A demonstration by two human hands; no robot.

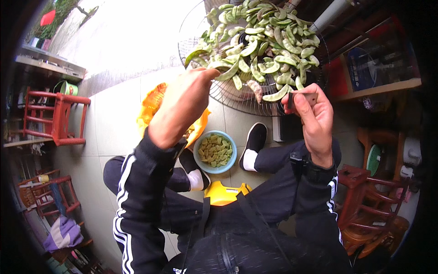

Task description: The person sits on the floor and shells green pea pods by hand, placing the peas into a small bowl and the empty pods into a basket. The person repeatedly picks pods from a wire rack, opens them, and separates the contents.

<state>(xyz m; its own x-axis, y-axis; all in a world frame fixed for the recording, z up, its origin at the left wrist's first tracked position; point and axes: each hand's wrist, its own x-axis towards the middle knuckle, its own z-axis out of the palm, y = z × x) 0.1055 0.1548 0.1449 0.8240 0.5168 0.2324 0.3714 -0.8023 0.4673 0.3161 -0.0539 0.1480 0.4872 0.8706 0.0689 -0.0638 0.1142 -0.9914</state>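
Many flat green bean pods (285, 60) lie on a round wire rack (236, 106) in front of me, some of them brownish and withered. My left hand (186, 99) is at the rack's near left edge, its fingers closed at the end of a green pod (230, 72). At the near right edge my right hand (313, 116) holds a small dark flat piece (304, 99) between thumb and fingers; its kind is unclear. A light blue plastic basin (234, 150) on the floor between my feet contains cut green pieces (215, 150).
An orange plastic bag (150, 106) stands under my left forearm. Yellow plastic (222, 193) shows between my legs. Red wooden stools (61, 116) stand at the left, another (352, 178) at the right. A framed panel (379, 61) is beside the rack.
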